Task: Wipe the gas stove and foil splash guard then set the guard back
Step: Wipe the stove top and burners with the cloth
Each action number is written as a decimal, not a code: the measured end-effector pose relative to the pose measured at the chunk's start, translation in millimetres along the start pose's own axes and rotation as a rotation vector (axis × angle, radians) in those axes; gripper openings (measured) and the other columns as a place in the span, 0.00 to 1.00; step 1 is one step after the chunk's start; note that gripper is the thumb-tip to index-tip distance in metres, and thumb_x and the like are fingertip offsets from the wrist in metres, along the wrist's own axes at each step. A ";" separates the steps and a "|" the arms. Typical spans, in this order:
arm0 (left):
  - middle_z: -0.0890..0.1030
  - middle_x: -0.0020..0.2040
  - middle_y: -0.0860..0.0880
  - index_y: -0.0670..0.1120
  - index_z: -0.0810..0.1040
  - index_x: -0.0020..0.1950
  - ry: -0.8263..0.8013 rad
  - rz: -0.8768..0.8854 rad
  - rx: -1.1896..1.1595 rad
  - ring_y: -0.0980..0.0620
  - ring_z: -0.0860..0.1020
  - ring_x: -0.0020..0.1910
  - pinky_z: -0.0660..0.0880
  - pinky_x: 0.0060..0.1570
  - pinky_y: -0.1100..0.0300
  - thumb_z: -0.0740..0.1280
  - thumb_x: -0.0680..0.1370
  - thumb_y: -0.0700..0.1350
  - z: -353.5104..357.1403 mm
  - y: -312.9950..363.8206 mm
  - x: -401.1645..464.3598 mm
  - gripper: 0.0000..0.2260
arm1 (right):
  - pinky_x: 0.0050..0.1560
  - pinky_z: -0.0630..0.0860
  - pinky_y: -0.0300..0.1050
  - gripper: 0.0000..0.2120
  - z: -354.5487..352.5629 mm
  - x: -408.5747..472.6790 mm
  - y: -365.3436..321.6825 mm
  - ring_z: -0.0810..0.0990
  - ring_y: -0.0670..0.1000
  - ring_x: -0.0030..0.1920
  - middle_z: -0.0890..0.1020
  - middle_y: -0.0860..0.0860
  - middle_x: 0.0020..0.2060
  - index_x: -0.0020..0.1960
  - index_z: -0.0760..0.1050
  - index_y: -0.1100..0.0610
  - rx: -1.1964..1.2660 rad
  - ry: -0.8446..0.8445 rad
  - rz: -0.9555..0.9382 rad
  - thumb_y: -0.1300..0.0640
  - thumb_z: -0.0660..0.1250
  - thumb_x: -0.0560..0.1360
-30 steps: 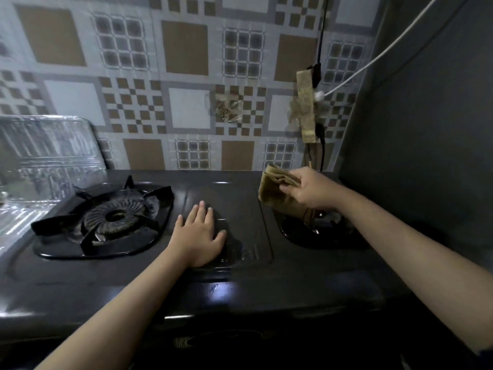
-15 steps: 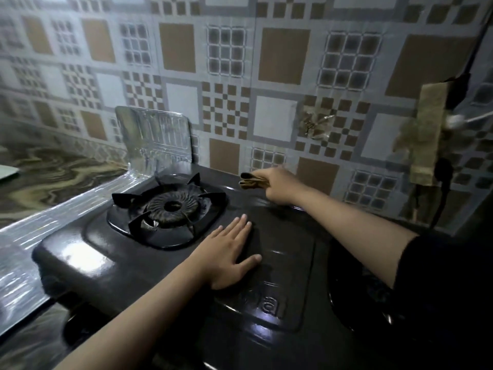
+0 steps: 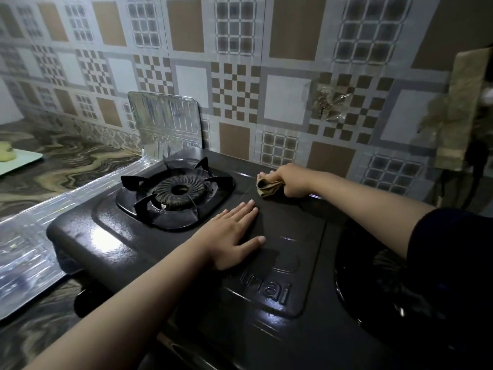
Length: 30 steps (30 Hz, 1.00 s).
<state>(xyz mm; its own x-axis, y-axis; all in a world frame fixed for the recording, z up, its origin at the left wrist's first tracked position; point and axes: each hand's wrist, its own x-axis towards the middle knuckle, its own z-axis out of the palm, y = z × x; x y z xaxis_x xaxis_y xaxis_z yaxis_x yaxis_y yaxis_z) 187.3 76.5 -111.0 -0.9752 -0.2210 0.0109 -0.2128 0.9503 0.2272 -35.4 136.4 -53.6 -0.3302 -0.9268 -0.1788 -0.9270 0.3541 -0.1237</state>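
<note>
Head view: right hand [image 3: 289, 181] bunching a cloth [image 3: 268, 186] at the gas stove [image 3: 306, 265]'s back edge, left hand [image 3: 232, 236] flat with fingers spread. Mid-wipe, probably. Foil splash guard [image 3: 166, 124] standing behind the left burner [image 3: 177, 190], wiped or not, can't tell.

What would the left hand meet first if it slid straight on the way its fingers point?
Probably the cloth gripped by the right hand. The left hand lies flat on the stove, fingers pointing up-right across bare stove top towards it; depth is uncertain.
</note>
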 end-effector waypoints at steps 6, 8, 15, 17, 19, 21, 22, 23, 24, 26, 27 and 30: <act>0.44 0.79 0.52 0.47 0.47 0.79 -0.005 -0.012 0.007 0.56 0.43 0.77 0.42 0.73 0.60 0.46 0.72 0.67 -0.3 0.2 0.0 0.39 | 0.67 0.70 0.52 0.39 -2.1 -34.1 35.7 0.70 0.54 0.68 0.71 0.53 0.70 0.73 0.63 0.45 -0.007 -0.036 0.049 0.73 0.56 0.67; 0.44 0.79 0.52 0.48 0.47 0.79 -0.008 -0.012 0.002 0.57 0.43 0.77 0.42 0.73 0.60 0.45 0.71 0.70 0.6 -0.8 0.2 0.42 | 0.69 0.68 0.50 0.39 -1.7 -48.1 46.4 0.68 0.52 0.70 0.70 0.52 0.71 0.73 0.63 0.45 -0.008 -0.032 0.061 0.73 0.56 0.67; 0.44 0.79 0.52 0.48 0.48 0.79 -0.002 -0.008 0.001 0.57 0.44 0.77 0.43 0.74 0.59 0.40 0.65 0.73 0.2 -0.6 0.7 0.48 | 0.69 0.67 0.45 0.39 -6.5 -82.3 70.6 0.69 0.50 0.70 0.70 0.49 0.71 0.73 0.64 0.45 -0.012 -0.074 0.100 0.74 0.56 0.67; 0.45 0.79 0.52 0.47 0.48 0.79 0.001 -0.007 0.008 0.56 0.44 0.77 0.43 0.73 0.59 0.40 0.64 0.73 0.3 -0.3 1.1 0.48 | 0.64 0.72 0.46 0.40 -8.1 -90.0 79.6 0.73 0.51 0.65 0.72 0.49 0.69 0.72 0.64 0.43 -0.032 -0.094 0.117 0.73 0.55 0.66; 0.45 0.79 0.52 0.47 0.48 0.79 0.002 -0.009 0.014 0.57 0.44 0.77 0.43 0.73 0.60 0.40 0.64 0.73 0.3 -0.7 1.3 0.48 | 0.63 0.73 0.48 0.41 -9.4 -98.1 87.7 0.76 0.51 0.62 0.74 0.49 0.68 0.71 0.66 0.41 -0.030 -0.114 0.134 0.73 0.55 0.65; 0.45 0.79 0.52 0.47 0.48 0.79 -0.007 -0.009 0.018 0.56 0.44 0.77 0.44 0.73 0.59 0.40 0.63 0.76 0.0 -1.7 1.0 0.50 | 0.61 0.74 0.47 0.39 -11.9 -108.8 94.4 0.77 0.51 0.60 0.75 0.47 0.66 0.69 0.68 0.42 -0.026 -0.125 0.159 0.73 0.54 0.65; 0.45 0.79 0.52 0.47 0.48 0.79 -0.010 -0.009 0.017 0.56 0.44 0.77 0.44 0.73 0.59 0.39 0.62 0.79 0.3 -2.2 1.2 0.53 | 0.59 0.75 0.47 0.38 -13.5 -113.8 97.7 0.78 0.51 0.58 0.77 0.48 0.64 0.69 0.70 0.44 -0.030 -0.129 0.175 0.73 0.55 0.66; 0.44 0.79 0.52 0.48 0.48 0.79 -0.012 -0.011 0.017 0.56 0.44 0.77 0.44 0.74 0.58 0.36 0.59 0.81 0.6 -2.8 1.6 0.56 | 0.59 0.75 0.49 0.37 -14.9 -118.1 99.6 0.79 0.52 0.57 0.78 0.49 0.63 0.68 0.71 0.44 -0.036 -0.133 0.188 0.73 0.55 0.66; 0.44 0.79 0.52 0.48 0.48 0.79 -0.010 -0.013 0.018 0.56 0.44 0.77 0.44 0.74 0.58 0.33 0.57 0.81 0.9 -3.1 1.6 0.58 | 0.60 0.75 0.51 0.36 -14.8 -121.1 101.2 0.79 0.54 0.57 0.78 0.51 0.63 0.67 0.72 0.44 -0.036 -0.139 0.201 0.72 0.55 0.66; 0.44 0.79 0.53 0.48 0.48 0.79 -0.007 -0.017 0.013 0.57 0.44 0.77 0.44 0.75 0.57 0.31 0.56 0.82 1.6 -1.9 1.8 0.59 | 0.63 0.73 0.52 0.36 -13.4 -125.3 100.5 0.77 0.54 0.60 0.79 0.51 0.62 0.69 0.70 0.44 -0.036 -0.144 0.220 0.72 0.55 0.66; 0.44 0.79 0.53 0.48 0.48 0.79 -0.013 -0.024 0.003 0.57 0.44 0.77 0.44 0.75 0.58 0.32 0.55 0.82 1.3 -0.8 1.8 0.60 | 0.64 0.73 0.52 0.37 -12.6 -126.0 99.5 0.77 0.54 0.61 0.79 0.52 0.62 0.69 0.69 0.44 -0.044 -0.143 0.228 0.71 0.55 0.66; 0.50 0.79 0.52 0.47 0.55 0.78 -0.056 -0.107 -0.018 0.54 0.50 0.77 0.47 0.76 0.53 0.33 0.55 0.82 -8.5 9.3 4.2 0.61 | 0.62 0.74 0.54 0.39 -7.2 -121.0 103.1 0.78 0.56 0.59 0.79 0.54 0.61 0.69 0.68 0.40 -0.064 -0.137 0.229 0.68 0.54 0.62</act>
<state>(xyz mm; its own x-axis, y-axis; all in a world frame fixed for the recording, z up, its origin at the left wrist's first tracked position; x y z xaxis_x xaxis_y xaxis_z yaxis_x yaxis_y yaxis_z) 181.7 82.5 -100.5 -0.9489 -0.3080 -0.0689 -0.3154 0.9178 0.2412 -92.3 284.2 -37.7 -0.5092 -0.7967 -0.3255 -0.8420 0.5395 -0.0033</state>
